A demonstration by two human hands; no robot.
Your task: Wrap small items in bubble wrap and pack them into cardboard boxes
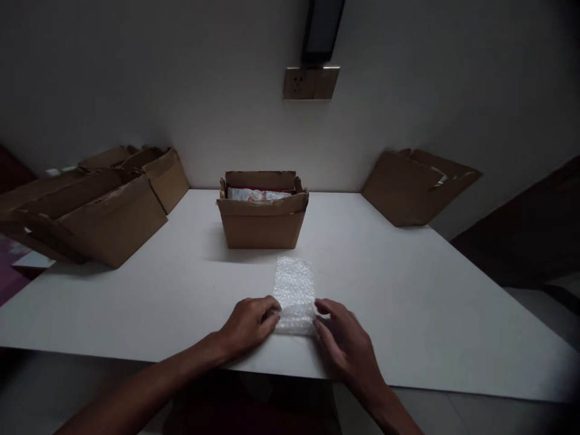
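A clear bubble wrap sheet (293,281) lies on the white table near its front edge, its lower part folded over on itself. My left hand (251,323) pinches the left side of the fold between thumb and fingers. On the opposite side, my right hand (347,338) grips the fold's right edge with thumb and fingertips. Whether anything sits inside the fold cannot be made out. Just beyond the sheet stands a small cardboard box (263,226) with printed packets (258,194) showing at its open top.
Several open cardboard boxes (113,214) stand at the table's left end. Another cardboard box (403,190) is at the back right, against the wall. A socket plate (311,83) is on the wall behind the white table (408,302).
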